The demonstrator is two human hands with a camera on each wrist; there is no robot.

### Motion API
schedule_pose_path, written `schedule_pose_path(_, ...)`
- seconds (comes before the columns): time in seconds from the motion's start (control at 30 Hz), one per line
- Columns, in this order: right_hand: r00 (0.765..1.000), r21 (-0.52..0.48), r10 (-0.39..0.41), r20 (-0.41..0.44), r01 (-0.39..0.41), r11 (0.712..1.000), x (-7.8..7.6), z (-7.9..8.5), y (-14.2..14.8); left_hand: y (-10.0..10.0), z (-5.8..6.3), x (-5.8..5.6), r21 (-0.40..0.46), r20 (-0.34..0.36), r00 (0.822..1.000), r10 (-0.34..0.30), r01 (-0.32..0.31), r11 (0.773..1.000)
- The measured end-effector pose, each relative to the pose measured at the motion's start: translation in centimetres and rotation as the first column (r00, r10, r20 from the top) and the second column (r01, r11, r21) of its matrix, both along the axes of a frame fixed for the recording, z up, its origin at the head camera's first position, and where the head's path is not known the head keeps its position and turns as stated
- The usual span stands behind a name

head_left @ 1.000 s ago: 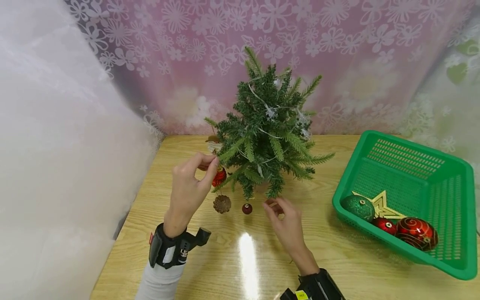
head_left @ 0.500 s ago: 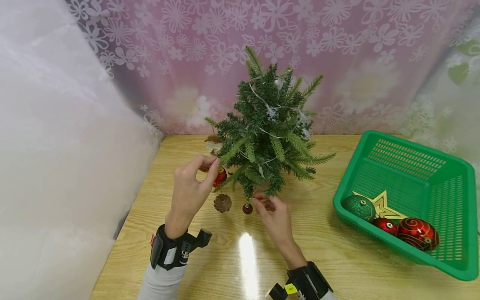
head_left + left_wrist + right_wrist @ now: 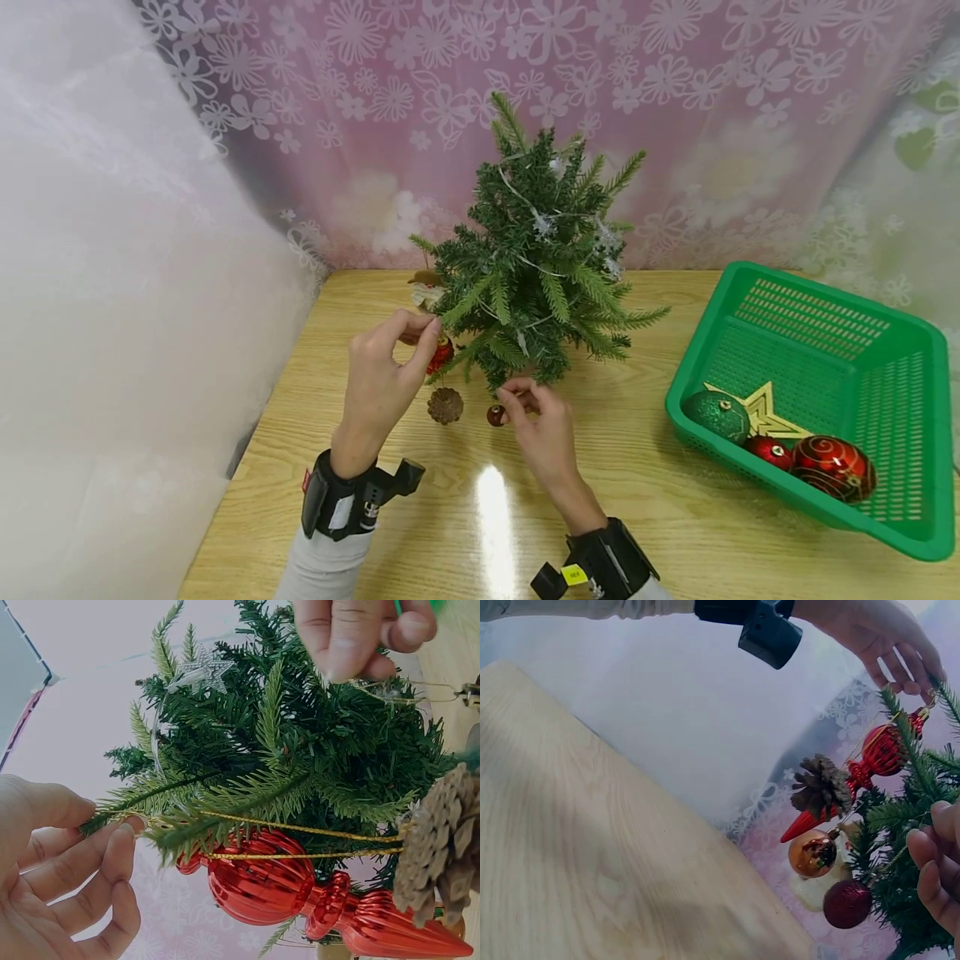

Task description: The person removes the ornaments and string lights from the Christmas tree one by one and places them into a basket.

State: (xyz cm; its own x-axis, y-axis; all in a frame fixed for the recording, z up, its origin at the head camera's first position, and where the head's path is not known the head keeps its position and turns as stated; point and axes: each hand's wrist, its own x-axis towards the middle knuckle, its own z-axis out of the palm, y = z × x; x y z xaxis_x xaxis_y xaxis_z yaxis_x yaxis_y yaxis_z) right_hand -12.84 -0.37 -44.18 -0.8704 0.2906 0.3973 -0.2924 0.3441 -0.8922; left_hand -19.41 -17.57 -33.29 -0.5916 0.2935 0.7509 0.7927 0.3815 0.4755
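A small artificial Christmas tree [image 3: 547, 250] stands on the table. My left hand [image 3: 382, 375] pinches the tip of a low left branch [image 3: 165, 791], where gold cord loops over the needles. From that side hang a shiny red finial-shaped ornament [image 3: 259, 877] and a pine cone [image 3: 445, 406]. At the lower front, my right hand [image 3: 543, 425] has thumb and fingertips together at the gold cord [image 3: 420, 700] of a dark red glitter ball [image 3: 847, 904]. The fingers partly cover that ball in the head view, and the exact pinch point is hidden.
Right of the tree, a green plastic basket [image 3: 847, 346] holds a green ball [image 3: 716, 415], a gold star [image 3: 767, 408] and red ornaments [image 3: 834, 468]. A copper-coloured ball [image 3: 810, 853] also hangs on the tree. A flowered curtain [image 3: 450, 125] closes off the back.
My right hand has moved left and slightly up to the low front branch, its fingertips coming in beside the dark red ball's cord. My left hand has hardly moved.
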Motion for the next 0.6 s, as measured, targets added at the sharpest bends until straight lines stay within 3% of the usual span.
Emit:
schedule_pose_path(0.33, 0.992, 0.069, 0.050, -0.117, -0.042, 0.997, 0.7, 0.1, 0.7, -0.1, 0.0, 0.0, -0.002, -0.001, 1.000, 0.003, -0.003, 1.000)
schedule_pose_path(0.6, 0.985, 0.101, 0.033, -0.171, -0.016, 0.995, 1.7, -0.8, 2.0, -0.1, 0.0, 0.0, -0.005, 0.012, 1.000, 0.003, -0.003, 1.000)
